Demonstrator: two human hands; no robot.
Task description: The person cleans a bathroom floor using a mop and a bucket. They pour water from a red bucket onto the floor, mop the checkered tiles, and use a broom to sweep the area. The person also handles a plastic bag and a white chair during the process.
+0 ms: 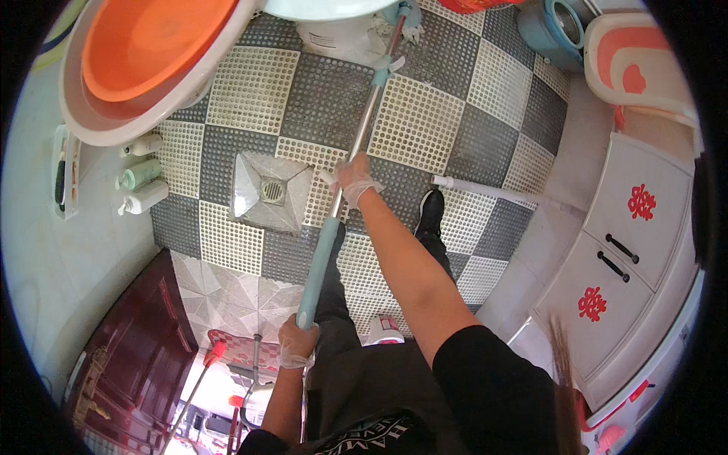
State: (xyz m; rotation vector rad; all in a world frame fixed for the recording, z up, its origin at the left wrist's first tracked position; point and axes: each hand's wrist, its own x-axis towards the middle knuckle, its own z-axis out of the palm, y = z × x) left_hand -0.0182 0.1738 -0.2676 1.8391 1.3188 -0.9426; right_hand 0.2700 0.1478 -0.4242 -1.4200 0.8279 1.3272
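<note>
A mop with a metal pole and green grip (pixel 320 270) runs from my body up to the top of the view. My left hand (pixel 297 343), in a clear plastic glove, holds the grip's lower end. My right hand (pixel 356 175), gloved the same way, is closed around the metal pole at mid-length. The pale, stringy mop head (pixel 412 29) rests on the floor beside a white bucket (pixel 335 38), partly hidden at the top edge. Black and cream perforated mats (pixel 421 119) lie under the pole. A square floor drain (pixel 273 190) is left of my right hand.
Nested basins (pixel 153 45) stand upper left, above several pump bottles (pixel 142 174). A white pipe (pixel 483 187) crosses the mats near my black shoe (pixel 432 210). White cabinets (pixel 640 210) line the right side, below a blue bin (pixel 549 34). A dark red door (pixel 133 347) is lower left.
</note>
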